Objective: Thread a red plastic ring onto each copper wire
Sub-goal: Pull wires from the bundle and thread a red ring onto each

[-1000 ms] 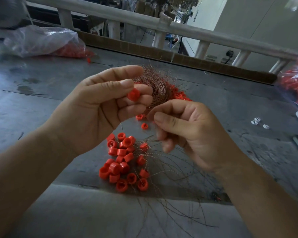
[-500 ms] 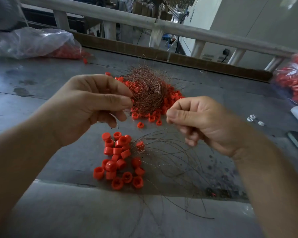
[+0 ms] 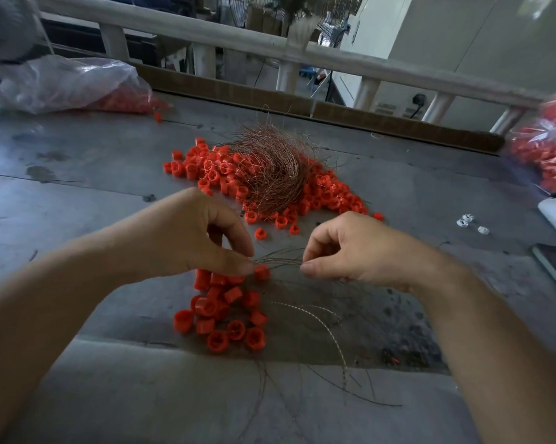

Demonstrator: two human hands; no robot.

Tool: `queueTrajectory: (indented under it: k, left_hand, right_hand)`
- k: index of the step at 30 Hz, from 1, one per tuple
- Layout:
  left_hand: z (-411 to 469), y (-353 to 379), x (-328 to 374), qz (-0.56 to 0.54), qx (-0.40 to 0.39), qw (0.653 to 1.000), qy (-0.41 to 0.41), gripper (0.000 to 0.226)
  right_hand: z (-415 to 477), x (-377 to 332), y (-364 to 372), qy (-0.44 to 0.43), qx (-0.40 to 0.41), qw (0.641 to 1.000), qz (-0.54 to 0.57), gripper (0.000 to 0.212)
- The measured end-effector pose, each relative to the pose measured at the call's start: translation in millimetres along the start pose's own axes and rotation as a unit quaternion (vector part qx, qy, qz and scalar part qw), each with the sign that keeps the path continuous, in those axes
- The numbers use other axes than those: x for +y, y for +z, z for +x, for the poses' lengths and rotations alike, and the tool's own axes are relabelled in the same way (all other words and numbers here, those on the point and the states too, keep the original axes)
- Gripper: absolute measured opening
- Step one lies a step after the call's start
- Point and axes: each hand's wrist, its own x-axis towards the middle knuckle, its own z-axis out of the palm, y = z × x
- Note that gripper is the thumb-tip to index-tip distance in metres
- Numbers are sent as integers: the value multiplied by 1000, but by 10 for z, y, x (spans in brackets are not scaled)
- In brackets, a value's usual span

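Pinching with both hands, a person is working low over a grey table (image 3: 78, 161). The left hand (image 3: 187, 241) is closing its thumb and forefinger tightly on a red ring (image 3: 261, 272), which is sitting right at the thumb tip, though how much of the ring is inside the pinch cannot be told. The right hand (image 3: 360, 251) is nipping a thin copper wire (image 3: 284, 263) between thumb and forefinger, its other fingers curling under the palm. That wire is running across the short gap between the two hands, from the ring to the right fingertips, with a few more strands fanning out beside it.

Just below the left hand, a small heap of rings (image 3: 222, 310) is lying on the table, and loose wires (image 3: 321, 322) are trailing from it toward the near edge. Farther back, a larger spread of rings (image 3: 329, 193) is lying around and under a tangled bundle of wire (image 3: 270, 168). A clear plastic bag (image 3: 71, 81) holding more red pieces is lying at the far left, and another bag (image 3: 546, 155) is sitting at the right edge. Three small white bits (image 3: 469, 221) are lying well to the right of the hands. A white railing (image 3: 206, 30) is running along behind the table.
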Motion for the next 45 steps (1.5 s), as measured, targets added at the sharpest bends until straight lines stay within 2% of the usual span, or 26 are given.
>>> queueTrajectory:
  k: [3,7,8,11,13,14,17,21,25,30,36,39,41,43,45]
  left_hand:
    - [7,-25,-1,-44,38,998,-5,34]
    - [68,-95,-82,-95,172,980,-33,12]
    - [83,-110,-105,-88,199,975,-44,4]
    - [125,-130,-234,-7,274,959,-66,20]
    - [148,-123,-271,52,296,950,-81,13]
    - [163,-119,-289,82,302,946,-85,12]
    - [225,-102,-390,167,275,943,-87,32]
    - [281,-63,-470,195,225,949,-106,45]
    - [294,-70,-508,237,201,946,-92,42]
    - [284,-91,-479,267,213,939,-47,29]
    - [269,-104,-493,254,234,938,-40,18]
    - [268,-93,-454,192,273,941,-48,10]
    - [244,-82,-368,67,288,954,-47,18]
    - [193,-89,-247,-81,257,963,-20,23]
    - [131,-78,-147,-149,204,967,16,19]
  right_hand:
    - [-17,8,-39,-3,10,1000,-1,14]
    - [-28,20,-89,0,24,1000,4,18]
    - [-28,21,-93,2,29,1000,5,18]
    - [-30,20,-92,3,41,999,16,18]
    - [-24,17,-98,-1,54,998,25,19]
    - [-21,18,-100,-1,64,997,35,20]
    - [-8,43,-105,4,107,992,72,19]
    - [3,77,-123,-2,176,980,92,19]
    - [28,92,-140,-5,224,967,124,20]
    - [55,125,-155,-12,286,947,148,20]
    - [93,154,-143,-5,310,937,158,22]
    - [109,182,-120,7,311,940,142,21]
    - [109,192,-119,8,320,942,105,20]
    - [115,187,-97,-2,332,943,29,18]
    - [133,158,-50,-15,329,943,-42,8]
